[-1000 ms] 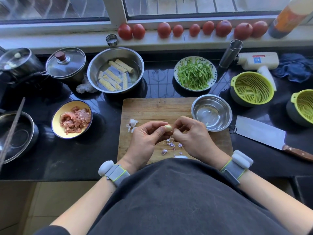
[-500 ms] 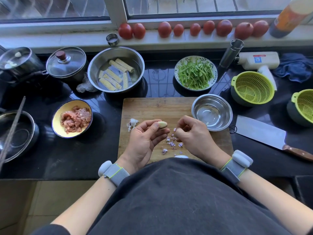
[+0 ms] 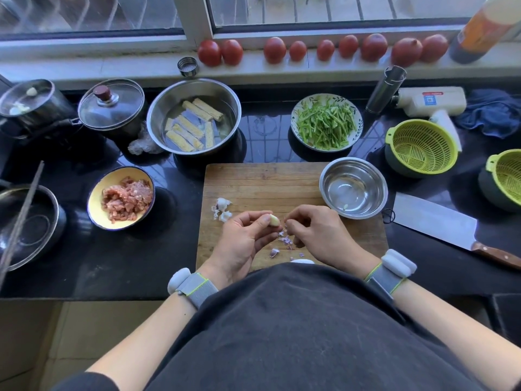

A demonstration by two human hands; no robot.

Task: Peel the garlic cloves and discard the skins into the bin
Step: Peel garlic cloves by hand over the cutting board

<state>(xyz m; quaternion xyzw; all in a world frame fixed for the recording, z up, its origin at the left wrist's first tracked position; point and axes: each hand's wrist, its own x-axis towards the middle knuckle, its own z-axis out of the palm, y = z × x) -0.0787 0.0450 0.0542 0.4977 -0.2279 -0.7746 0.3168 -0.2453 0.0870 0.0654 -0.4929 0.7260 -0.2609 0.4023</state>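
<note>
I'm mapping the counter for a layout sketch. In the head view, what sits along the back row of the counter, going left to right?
Two lidded pots, steel bowl of tofu strips, plate of green strips, steel cylinder, white gadget, blue cloth.

The clove (image 3: 274,220) was half covered by the left hand's (image 3: 244,244) thumb, so how much skin clung to it could not be told. The right hand's (image 3: 318,235) fingertips curled under, hiding whatever they pinched. A white object (image 3: 301,261) at the board's (image 3: 262,182) near edge was mostly hidden by the dark shirt (image 3: 296,328). The bottle (image 3: 483,26) at far right, the pan (image 3: 26,224) at left and the knife's (image 3: 451,230) handle ran off the edges. The speck (image 3: 345,206) in the steel bowl (image 3: 353,187) was too small to name.
</note>
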